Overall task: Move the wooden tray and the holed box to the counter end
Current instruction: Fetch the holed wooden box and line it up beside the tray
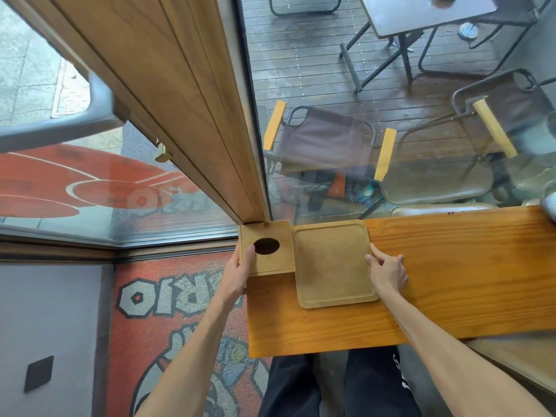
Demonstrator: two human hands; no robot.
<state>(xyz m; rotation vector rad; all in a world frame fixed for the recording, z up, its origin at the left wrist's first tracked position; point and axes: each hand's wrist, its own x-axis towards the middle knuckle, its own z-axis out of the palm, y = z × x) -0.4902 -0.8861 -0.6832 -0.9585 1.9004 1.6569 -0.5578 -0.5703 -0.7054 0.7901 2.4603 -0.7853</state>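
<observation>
Hands (239,273) (386,270) on holed box (272,260), wooden tray (332,263)

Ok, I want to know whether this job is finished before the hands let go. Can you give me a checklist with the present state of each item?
1. Holed box at the end of the counter: ok, it sits in the far left corner by the window frame.
2. Wooden tray at the counter end: ok, it lies flat right beside the box.
3. Tray fully supported: ok, no edge hangs over the counter.
4. Box fully supported: cannot tell, its left side runs along the counter's end edge.
5. Left hand free: not ok, it rests against the box's left side.
6. Right hand free: not ok, its fingers touch the tray's right rim.
</observation>
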